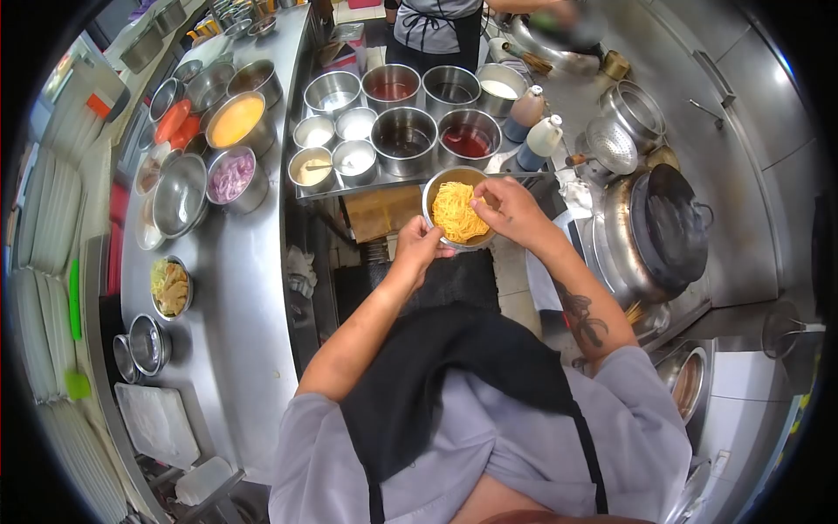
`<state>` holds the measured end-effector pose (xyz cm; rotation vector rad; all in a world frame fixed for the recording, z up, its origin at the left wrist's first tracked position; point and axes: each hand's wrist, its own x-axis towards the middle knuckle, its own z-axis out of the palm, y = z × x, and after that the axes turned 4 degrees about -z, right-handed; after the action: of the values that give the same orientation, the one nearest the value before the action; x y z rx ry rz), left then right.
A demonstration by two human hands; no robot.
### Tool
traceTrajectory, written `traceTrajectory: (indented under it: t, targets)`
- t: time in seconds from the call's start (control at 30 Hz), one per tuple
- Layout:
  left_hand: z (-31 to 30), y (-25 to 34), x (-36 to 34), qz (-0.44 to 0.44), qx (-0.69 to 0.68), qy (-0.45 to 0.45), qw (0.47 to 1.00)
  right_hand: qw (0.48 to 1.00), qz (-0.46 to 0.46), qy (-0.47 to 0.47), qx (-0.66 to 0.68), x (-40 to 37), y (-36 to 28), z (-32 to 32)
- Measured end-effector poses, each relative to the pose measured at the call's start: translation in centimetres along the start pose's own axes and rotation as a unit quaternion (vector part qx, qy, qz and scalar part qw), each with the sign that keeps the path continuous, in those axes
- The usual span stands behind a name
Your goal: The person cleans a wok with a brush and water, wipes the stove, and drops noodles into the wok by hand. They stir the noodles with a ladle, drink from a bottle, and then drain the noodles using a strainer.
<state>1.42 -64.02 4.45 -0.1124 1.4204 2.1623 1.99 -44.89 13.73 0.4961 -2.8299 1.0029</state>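
My left hand grips the lower left rim of a metal bowl, thumb on top. Yellow noodles fill the bowl, which I hold in front of my apron, just short of the sauce shelf. My right hand reaches over the bowl's right rim, its fingers bent together and pinching at the noodles; the fingertips are partly hidden. Beyond the bowl stand pots of dark sauce and red sauce.
On the left steel counter are a bowl of sliced onion, a pot of orange liquid and a small bowl of food. To the right are squeeze bottles, a strainer and a wok. Another person stands opposite.
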Motion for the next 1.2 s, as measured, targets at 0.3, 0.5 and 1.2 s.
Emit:
traceTrajectory:
  t: [0.3, 0.5, 1.2]
  targets:
    - [0.3, -0.1, 0.4, 0.011, 0.000, -0.025, 1.000, 0.992, -0.005, 0.057, -0.111, 0.1, -0.5, -2.0]
    - [1.0, -0.2, 0.5, 0.003, -0.006, -0.037, 0.999, 0.990, -0.078, 0.062, -0.095, -0.3, 2.2, -1.0]
    - [1.9, -0.5, 0.8, 0.006, -0.014, -0.051, 0.999, 0.989, -0.032, -0.009, -0.143, -0.8, 2.6, 0.2]
